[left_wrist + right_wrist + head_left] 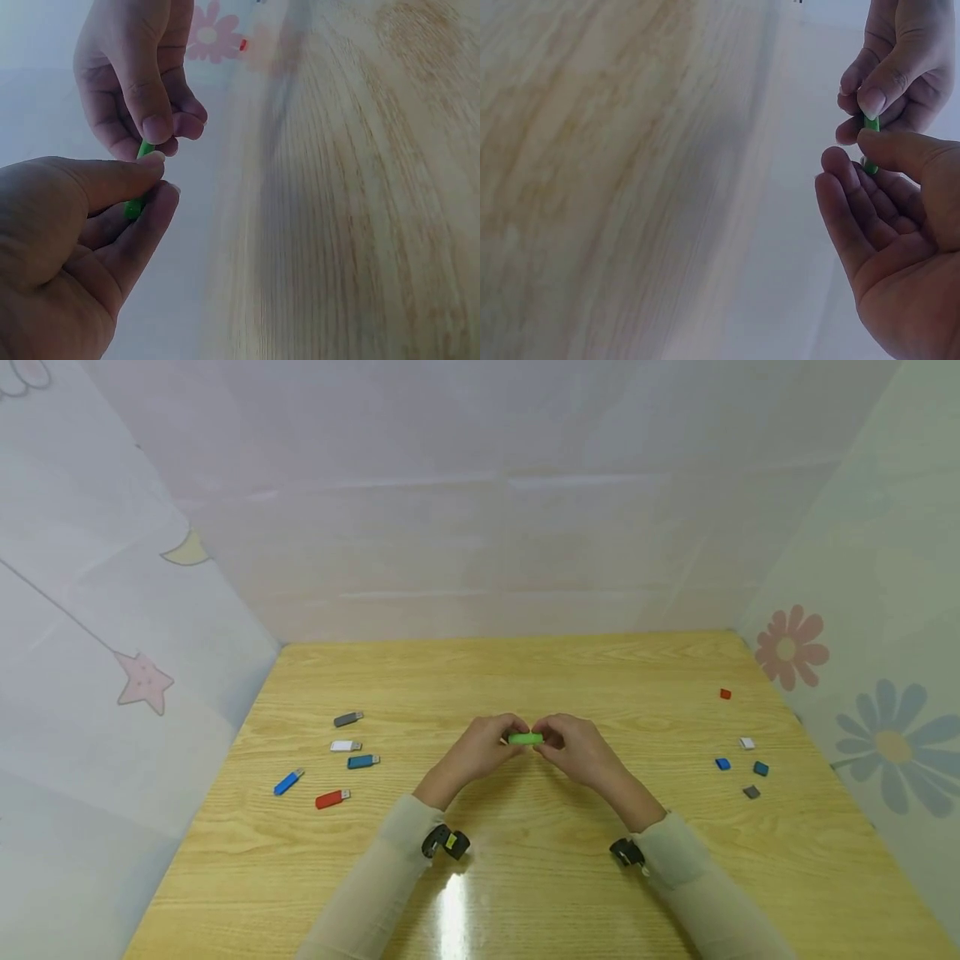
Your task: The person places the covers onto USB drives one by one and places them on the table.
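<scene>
Over the middle of the table, a small green USB stick (525, 738) is held between both hands, lying lengthwise from one to the other. My left hand (482, 747) pinches its left end with thumb and fingertips. At the other end my right hand (577, 750) pinches it the same way. In the left wrist view, part of the green stick (133, 208) shows below the left thumb. The right wrist view shows the green piece (871, 124) between the two thumbs, with the fingers covering much of it. No metal plug shows on it.
On the table's left lie uncapped USB sticks: grey (347, 719), white (343, 746), teal (362, 762), blue (287, 783) and red (330, 799). Small caps lie at right: red (725, 693), white (747, 743), blue (723, 764), teal (761, 768) and grey (752, 792). Patterned walls border the table.
</scene>
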Demonstrator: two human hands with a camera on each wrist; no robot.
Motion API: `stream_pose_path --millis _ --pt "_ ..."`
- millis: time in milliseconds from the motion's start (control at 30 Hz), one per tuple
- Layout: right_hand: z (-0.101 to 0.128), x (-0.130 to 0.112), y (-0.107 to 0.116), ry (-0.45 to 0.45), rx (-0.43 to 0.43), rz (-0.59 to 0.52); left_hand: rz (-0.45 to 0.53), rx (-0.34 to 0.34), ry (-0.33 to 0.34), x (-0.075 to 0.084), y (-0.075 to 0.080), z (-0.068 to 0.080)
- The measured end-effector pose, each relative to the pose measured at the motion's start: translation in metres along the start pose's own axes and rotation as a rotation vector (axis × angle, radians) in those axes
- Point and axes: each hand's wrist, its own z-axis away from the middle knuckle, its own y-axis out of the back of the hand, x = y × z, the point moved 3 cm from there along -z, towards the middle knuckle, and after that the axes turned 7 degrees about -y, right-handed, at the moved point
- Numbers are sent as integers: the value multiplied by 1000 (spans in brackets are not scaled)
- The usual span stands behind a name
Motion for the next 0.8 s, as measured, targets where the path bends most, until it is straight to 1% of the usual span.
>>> stream_pose_path --millis 100,267,433,633,800 --pt "-1 2 0 -17 -4 -2 -48 3 -15 1 0 -2" --pt "-2 6 -2 -59 -23 9 -122 -5 -17 -1 -1 -6" --pt "-6 15 -6 -115 -58 78 -176 -10 -12 -7 -7 -10" --pt "-9 23 -13 -173 -103 156 -189 -16 -6 -8 -15 -15" --pt "-10 24 -16 -210 -131 182 -198 -32 3 -9 -22 -17"
